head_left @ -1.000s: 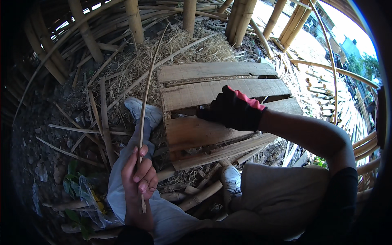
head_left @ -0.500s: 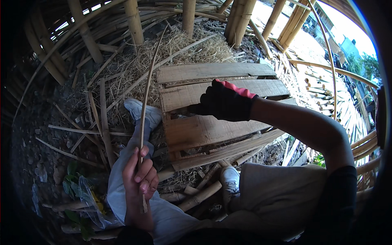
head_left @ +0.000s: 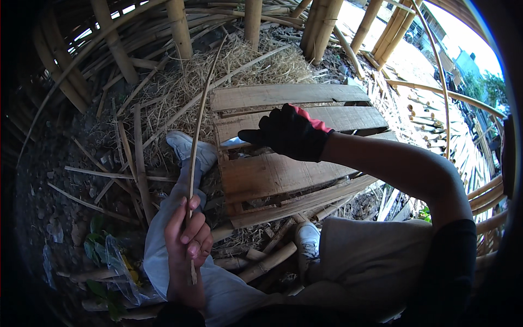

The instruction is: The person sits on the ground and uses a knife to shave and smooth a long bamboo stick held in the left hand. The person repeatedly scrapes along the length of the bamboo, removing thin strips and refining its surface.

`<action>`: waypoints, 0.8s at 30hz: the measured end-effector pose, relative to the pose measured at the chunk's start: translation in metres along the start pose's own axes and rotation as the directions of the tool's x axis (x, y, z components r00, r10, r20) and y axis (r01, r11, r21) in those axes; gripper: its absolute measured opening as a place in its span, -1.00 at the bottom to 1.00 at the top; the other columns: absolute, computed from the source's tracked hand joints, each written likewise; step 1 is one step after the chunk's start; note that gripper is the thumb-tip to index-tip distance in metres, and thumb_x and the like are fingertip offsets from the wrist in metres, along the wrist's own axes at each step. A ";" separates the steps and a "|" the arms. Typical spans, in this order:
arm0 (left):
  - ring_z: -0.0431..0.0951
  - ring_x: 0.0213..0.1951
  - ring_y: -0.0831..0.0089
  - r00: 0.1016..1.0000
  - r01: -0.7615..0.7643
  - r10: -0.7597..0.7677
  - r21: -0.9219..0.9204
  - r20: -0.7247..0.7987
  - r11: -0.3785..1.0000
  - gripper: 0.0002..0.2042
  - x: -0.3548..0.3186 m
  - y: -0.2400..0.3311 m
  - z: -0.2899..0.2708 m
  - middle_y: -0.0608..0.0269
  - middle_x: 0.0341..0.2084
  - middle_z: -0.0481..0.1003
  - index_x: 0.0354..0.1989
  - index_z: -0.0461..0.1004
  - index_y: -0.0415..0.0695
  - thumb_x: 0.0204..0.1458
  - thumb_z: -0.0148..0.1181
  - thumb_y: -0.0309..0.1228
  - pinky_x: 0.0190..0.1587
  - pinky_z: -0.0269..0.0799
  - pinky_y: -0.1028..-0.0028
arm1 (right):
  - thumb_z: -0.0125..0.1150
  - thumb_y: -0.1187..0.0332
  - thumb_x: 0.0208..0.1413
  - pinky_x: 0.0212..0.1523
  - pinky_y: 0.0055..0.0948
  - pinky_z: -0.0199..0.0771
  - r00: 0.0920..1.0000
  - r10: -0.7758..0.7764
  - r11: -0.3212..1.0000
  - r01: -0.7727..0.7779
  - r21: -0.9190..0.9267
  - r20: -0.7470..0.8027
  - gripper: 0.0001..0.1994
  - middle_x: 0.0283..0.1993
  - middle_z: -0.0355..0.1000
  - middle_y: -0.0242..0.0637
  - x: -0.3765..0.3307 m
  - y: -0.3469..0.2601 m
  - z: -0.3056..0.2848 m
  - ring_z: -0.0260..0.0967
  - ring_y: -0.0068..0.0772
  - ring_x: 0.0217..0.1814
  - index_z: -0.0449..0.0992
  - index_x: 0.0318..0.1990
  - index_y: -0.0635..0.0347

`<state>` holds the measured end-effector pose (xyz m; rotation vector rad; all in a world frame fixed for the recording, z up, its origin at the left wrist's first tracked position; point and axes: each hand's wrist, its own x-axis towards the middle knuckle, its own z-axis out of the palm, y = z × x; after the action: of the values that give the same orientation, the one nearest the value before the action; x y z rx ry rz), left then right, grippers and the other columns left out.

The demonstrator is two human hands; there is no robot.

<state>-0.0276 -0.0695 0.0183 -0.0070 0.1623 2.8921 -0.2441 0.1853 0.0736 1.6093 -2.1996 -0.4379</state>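
Note:
My left hand (head_left: 189,231) is bare and closed around the lower part of a thin bamboo strip (head_left: 201,111). The strip stands nearly upright, curving a little to the right at its far tip. Over the slatted wooden bench (head_left: 261,177), my right hand (head_left: 294,133) wears a black and red glove. Its fingers are curled, with the index finger stretched leftward. Below that fingertip shines a flat piece like a knife blade (head_left: 234,141); the handle is hidden in the glove. A gap separates the blade from the strip.
Dry bamboo shavings (head_left: 272,68) lie heaped beyond the bench, among bamboo posts (head_left: 178,30). Loose split strips (head_left: 143,163) lie on the ground at left, near a clear plastic bag (head_left: 122,267). Cut bamboo pieces (head_left: 269,261) lie between my shoes.
My right hand has shifted slightly left toward the strip and turned, and the shiny blade now shows. My left hand stays put; the strip's tip has moved slightly right.

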 end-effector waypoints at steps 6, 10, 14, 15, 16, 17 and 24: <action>0.37 -0.80 0.43 1.000 -0.012 0.012 0.002 -0.019 1.000 -0.70 -0.002 0.000 0.001 0.33 -0.76 0.26 -0.06 0.16 -0.19 0.47 -0.49 -0.25 -0.78 0.34 0.51 | 0.00 0.33 0.31 -0.21 -0.24 0.56 0.863 0.092 0.939 -0.241 0.244 0.497 -0.48 -0.13 0.51 -0.22 0.015 -0.006 -0.039 0.59 -0.17 -0.13 0.23 0.42 -0.24; 0.37 -0.79 0.44 1.000 -0.005 0.005 0.009 0.002 1.000 -0.70 0.000 0.000 0.001 0.34 -0.76 0.27 -0.06 0.17 -0.19 0.47 -0.49 -0.25 -0.79 0.33 0.51 | 0.01 0.31 0.30 -0.21 -0.22 0.57 0.881 0.074 0.950 -0.204 0.235 0.467 -0.48 -0.12 0.52 -0.21 0.009 -0.006 -0.030 0.59 -0.17 -0.13 0.23 0.42 -0.23; 0.37 -0.80 0.46 1.000 -0.004 0.004 0.017 -0.015 1.000 -0.70 0.000 -0.003 0.000 0.35 -0.77 0.26 -0.06 0.17 -0.19 0.47 -0.48 -0.25 -0.81 0.29 0.52 | 0.01 0.33 0.30 -0.26 -0.21 0.58 0.857 0.162 0.960 -0.251 0.122 0.489 -0.45 -0.12 0.52 -0.21 0.010 0.022 -0.014 0.60 -0.18 -0.17 0.19 0.45 -0.18; 0.37 -0.80 0.46 1.000 -0.001 0.001 0.019 -0.016 1.000 -0.70 0.001 -0.004 0.001 0.36 -0.77 0.26 -0.06 0.18 -0.18 0.47 -0.48 -0.25 -0.81 0.29 0.52 | 0.00 0.33 0.30 -0.27 -0.21 0.58 0.844 0.210 0.961 -0.270 0.053 0.494 -0.44 -0.11 0.52 -0.20 0.008 0.031 -0.006 0.60 -0.18 -0.18 0.17 0.45 -0.17; 0.37 -0.80 0.46 1.000 0.004 -0.003 0.025 -0.018 1.000 -0.70 0.001 -0.004 0.000 0.36 -0.77 0.26 -0.06 0.18 -0.19 0.47 -0.48 -0.25 -0.81 0.29 0.52 | -0.01 0.34 0.30 -0.28 -0.21 0.58 0.836 0.229 0.956 -0.288 0.045 0.499 -0.44 -0.11 0.53 -0.20 0.008 0.035 -0.005 0.60 -0.17 -0.18 0.16 0.46 -0.16; 0.37 -0.80 0.46 1.000 0.008 -0.008 0.031 -0.019 0.999 -0.70 0.001 -0.004 0.000 0.36 -0.77 0.26 -0.06 0.19 -0.19 0.47 -0.47 -0.26 -0.81 0.29 0.53 | -0.02 0.35 0.31 -0.29 -0.21 0.59 0.828 0.247 0.951 -0.306 0.037 0.502 -0.43 -0.11 0.53 -0.20 0.008 0.039 -0.004 0.60 -0.17 -0.19 0.15 0.47 -0.15; 0.38 -0.80 0.46 0.999 0.037 -0.037 0.017 -0.010 0.999 -0.71 0.002 -0.004 0.000 0.37 -0.77 0.26 -0.06 0.20 -0.19 0.47 -0.46 -0.27 -0.81 0.31 0.53 | -0.12 0.34 0.34 -0.27 -0.22 0.60 0.901 0.039 0.973 -0.134 0.190 0.433 -0.45 -0.11 0.54 -0.23 0.023 0.006 -0.013 0.61 -0.19 -0.18 0.12 0.48 -0.21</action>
<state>-0.0282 -0.0648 0.0182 -0.0205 0.1866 2.8543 -0.2490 0.1642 0.0904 1.6345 -2.7184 -0.5900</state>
